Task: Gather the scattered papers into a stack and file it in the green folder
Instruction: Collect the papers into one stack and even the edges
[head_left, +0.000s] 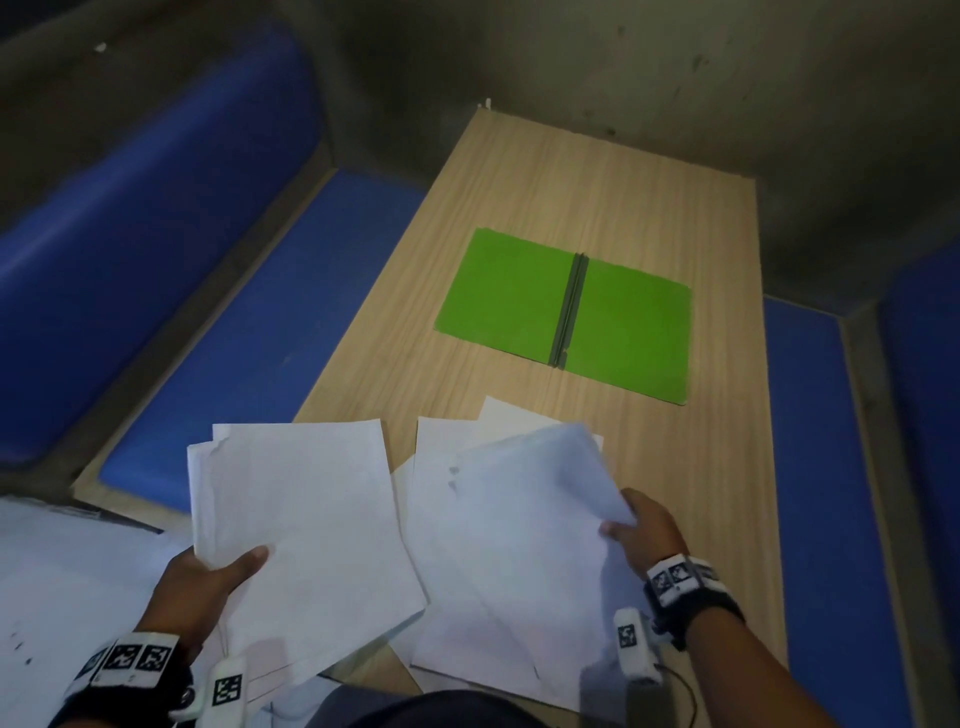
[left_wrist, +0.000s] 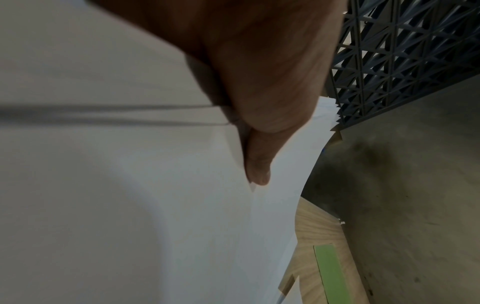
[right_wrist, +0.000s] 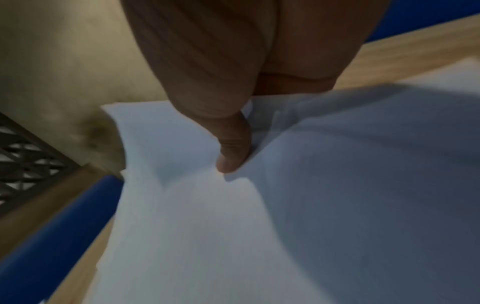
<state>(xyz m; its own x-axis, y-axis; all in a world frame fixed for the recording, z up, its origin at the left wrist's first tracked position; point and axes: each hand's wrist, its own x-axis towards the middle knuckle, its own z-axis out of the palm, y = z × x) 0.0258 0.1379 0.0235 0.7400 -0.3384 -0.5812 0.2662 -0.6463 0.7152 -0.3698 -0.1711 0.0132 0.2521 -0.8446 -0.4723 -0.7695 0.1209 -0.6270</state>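
The green folder (head_left: 566, 314) lies open and flat on the wooden table (head_left: 545, 171), its dark spine down the middle. My left hand (head_left: 208, 577) holds a bundle of several white sheets (head_left: 296, 519) above the table's near left corner, thumb on top; that thumb (left_wrist: 257, 164) presses the paper (left_wrist: 130, 185). At the near right, my right hand (head_left: 641, 527) pinches the right edge of a curled white sheet (head_left: 524, 509) lifted off other loose sheets (head_left: 447, 452). In the right wrist view the thumb (right_wrist: 233, 152) lies on the sheet (right_wrist: 285, 226).
Blue cushioned benches (head_left: 249, 322) run along the table's left side and another (head_left: 815, 467) along its right. A grey wall stands behind the table's far end. A dark lattice panel (left_wrist: 405, 51) shows above. More white paper (head_left: 67, 582) lies at the lower left.
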